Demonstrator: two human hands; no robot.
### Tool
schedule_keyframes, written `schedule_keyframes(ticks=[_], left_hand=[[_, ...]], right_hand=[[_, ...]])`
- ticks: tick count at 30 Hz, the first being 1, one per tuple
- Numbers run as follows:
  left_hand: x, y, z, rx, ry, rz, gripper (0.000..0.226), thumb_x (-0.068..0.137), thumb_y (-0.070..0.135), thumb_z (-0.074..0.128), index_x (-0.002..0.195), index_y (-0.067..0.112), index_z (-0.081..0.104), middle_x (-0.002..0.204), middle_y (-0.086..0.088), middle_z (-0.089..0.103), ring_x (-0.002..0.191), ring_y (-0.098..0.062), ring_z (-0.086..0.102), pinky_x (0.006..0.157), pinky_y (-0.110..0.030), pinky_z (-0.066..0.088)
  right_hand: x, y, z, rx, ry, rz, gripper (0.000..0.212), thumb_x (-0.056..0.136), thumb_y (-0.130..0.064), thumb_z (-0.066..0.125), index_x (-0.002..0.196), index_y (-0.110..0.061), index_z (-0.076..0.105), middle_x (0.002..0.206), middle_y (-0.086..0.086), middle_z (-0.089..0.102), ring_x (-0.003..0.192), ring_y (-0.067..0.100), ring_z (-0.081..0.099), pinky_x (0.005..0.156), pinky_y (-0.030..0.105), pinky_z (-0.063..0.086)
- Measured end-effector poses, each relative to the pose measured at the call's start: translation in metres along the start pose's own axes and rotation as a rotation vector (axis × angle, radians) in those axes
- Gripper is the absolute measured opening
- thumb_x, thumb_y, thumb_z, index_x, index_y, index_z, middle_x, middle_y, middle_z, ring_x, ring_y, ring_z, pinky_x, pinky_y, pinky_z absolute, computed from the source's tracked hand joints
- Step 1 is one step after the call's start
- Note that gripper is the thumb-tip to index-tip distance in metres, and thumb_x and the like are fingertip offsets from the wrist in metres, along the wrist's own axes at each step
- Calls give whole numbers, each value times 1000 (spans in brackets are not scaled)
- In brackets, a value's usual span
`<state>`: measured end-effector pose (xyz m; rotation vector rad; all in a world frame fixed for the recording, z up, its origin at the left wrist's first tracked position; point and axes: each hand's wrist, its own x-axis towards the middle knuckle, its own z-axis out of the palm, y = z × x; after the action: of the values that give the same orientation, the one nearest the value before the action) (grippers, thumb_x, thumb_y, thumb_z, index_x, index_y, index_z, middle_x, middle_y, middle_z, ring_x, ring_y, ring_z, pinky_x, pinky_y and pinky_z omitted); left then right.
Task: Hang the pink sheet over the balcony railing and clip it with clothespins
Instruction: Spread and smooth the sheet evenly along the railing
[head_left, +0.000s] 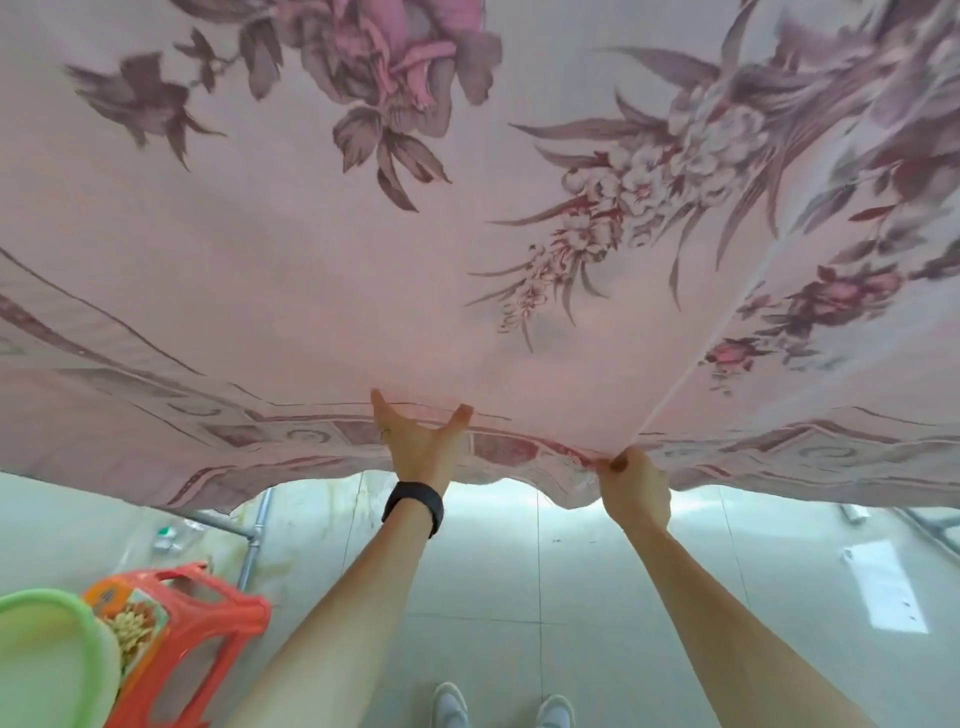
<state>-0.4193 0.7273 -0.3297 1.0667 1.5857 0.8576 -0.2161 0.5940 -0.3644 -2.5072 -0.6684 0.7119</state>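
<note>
The pink sheet (322, 291), printed with dark flowers and a patterned border, hangs in front of me and fills the upper two thirds of the view. Its lower hem waves just above the floor line. My left hand (415, 441), with a black band on the wrist, lies flat against the sheet near the hem, fingers spread. My right hand (636, 480) pinches the hem to the right of it, and a taut crease runs up from that grip. The railing top and any clothespins are hidden.
A grey metal pipe frame (254, 540) shows under the hem at left. An orange plastic stool (208, 623) stands at lower left with a green basin (47, 654) beside it. Pale floor tiles (571, 597) spread below, with my shoes (452, 701) at the bottom edge.
</note>
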Motion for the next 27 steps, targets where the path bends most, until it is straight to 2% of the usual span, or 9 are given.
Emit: schedule_keyframes(ticks=[4, 6, 9, 12, 14, 17, 22, 25, 27], left_hand=[[-3, 7, -13, -191, -24, -282, 142, 56, 74, 80, 156, 27, -10, 163, -13, 20, 144, -37, 33, 115, -53, 33], [-5, 7, -19, -254, -45, -412, 138, 58, 75, 77, 157, 23, -4, 154, -9, 37, 127, -35, 54, 103, -52, 48], [-6, 10, -22, -348, -134, -442, 96, 78, 54, 76, 150, 12, 27, 115, -10, 63, 84, -19, 71, 78, -40, 61], [-4, 10, -19, -323, -29, -299, 35, 89, 19, 73, 116, 2, 58, 93, -15, 68, 52, -14, 64, 44, -19, 50], [-8, 2, -24, -170, 52, -191, 24, 88, 22, 72, 101, 3, 64, 84, -9, 72, 58, -22, 65, 52, -25, 56], [-19, -21, -42, 41, 106, -114, 15, 84, 30, 69, 88, 25, 55, 84, 0, 71, 79, -31, 70, 80, -46, 59], [-50, 13, -66, 40, 23, -103, 44, 86, 8, 66, 123, 12, 43, 111, -14, 64, 96, -31, 63, 78, -32, 44], [-76, 69, -74, 77, -6, 170, 45, 89, 11, 64, 129, 13, 43, 119, -9, 57, 85, -16, 61, 75, -32, 48], [-97, 117, -81, 101, -19, 423, 47, 89, 11, 64, 131, 14, 44, 119, -1, 52, 91, -16, 58, 78, -29, 50]], right_hand=[[-21, 16, -5, -136, -202, 34, 22, 79, -42, 55, 87, -22, 60, 78, 0, 72, 74, 28, 68, 66, 33, 56], [-30, 24, -9, -136, -222, 52, 23, 76, -43, 54, 85, -23, 60, 78, 0, 72, 73, 28, 69, 69, 36, 59], [-45, 32, -14, -119, -202, 71, 17, 79, -40, 54, 81, -24, 57, 78, 0, 71, 74, 29, 69, 70, 36, 59], [-53, 38, -11, -50, -117, 100, 14, 88, -37, 55, 83, -23, 56, 80, 1, 71, 80, 30, 66, 74, 36, 56], [-55, 40, -7, -12, -72, 124, 11, 92, -33, 56, 96, -24, 59, 93, 4, 73, 92, 33, 64, 79, 36, 52], [-64, 36, -5, -5, -134, 96, 36, 94, -30, 58, 128, -20, 52, 126, 8, 66, 114, 34, 61, 87, 36, 44], [-89, -15, -46, 91, -34, -184, 48, 94, -29, 63, 138, -16, 48, 143, 9, 48, 123, 32, 56, 96, 39, 45], [-106, -65, -91, 172, 121, -420, 46, 93, -29, 66, 135, -21, 49, 142, 5, 44, 124, 30, 54, 100, 47, 49], [-115, -98, -122, 198, 234, -562, 45, 94, -30, 65, 136, -22, 50, 144, 2, 42, 129, 28, 49, 104, 47, 46]])
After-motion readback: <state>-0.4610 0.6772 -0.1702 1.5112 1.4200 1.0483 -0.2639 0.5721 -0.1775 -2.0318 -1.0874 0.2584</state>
